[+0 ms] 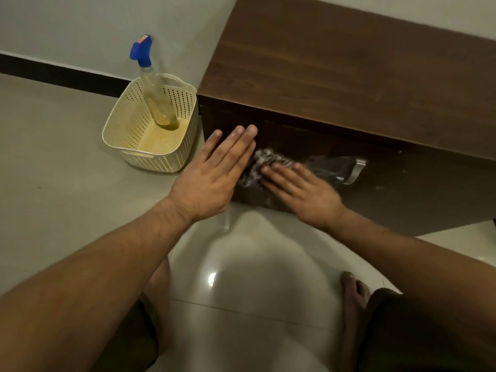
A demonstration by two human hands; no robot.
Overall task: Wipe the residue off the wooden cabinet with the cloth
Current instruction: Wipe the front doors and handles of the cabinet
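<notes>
A dark brown wooden cabinet (335,63) stands low against the wall, its front face turned toward me. My right hand (300,191) presses a patterned grey and white cloth (261,163) flat against the cabinet front, left of a metal handle (355,171). The cloth's reflection shows in the glossy wood beside the handle. My left hand (214,175) lies flat with fingers straight and together, resting on the cabinet's front near its left edge, just left of the cloth. Pale specks of residue (379,187) show on the front, right of the handle.
A cream perforated plastic basket (134,146) stands on the tiled floor left of the cabinet, holding a clear spray bottle (154,95) with a blue trigger head. My bare foot (353,294) and knees are at the bottom of the view. A black skirting runs along the wall.
</notes>
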